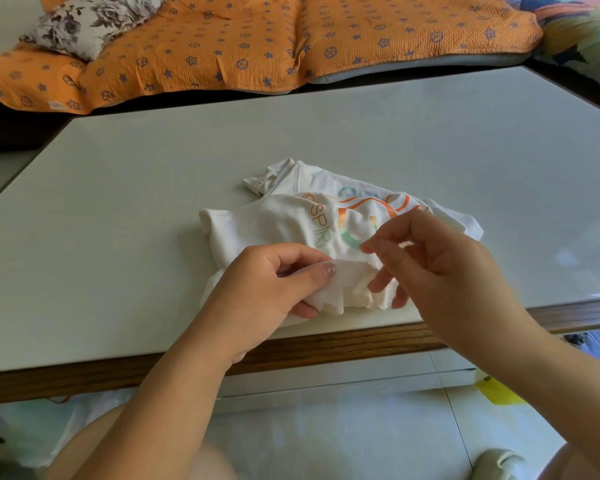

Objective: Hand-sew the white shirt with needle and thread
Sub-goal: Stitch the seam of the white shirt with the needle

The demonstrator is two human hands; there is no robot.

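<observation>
Left hand (257, 289) grips white shirt (267, 220) — near hem.

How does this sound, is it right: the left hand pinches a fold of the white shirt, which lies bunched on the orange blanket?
Not quite. The left hand does pinch a fold of the white shirt, but the shirt lies bunched on the pale table, near its front edge, not on the orange blanket, which is spread behind the table. The head view shows this.

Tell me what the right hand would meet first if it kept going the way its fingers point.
Probably the white shirt: the right hand points at the fold the left hand grips, though depth is unclear.
</observation>
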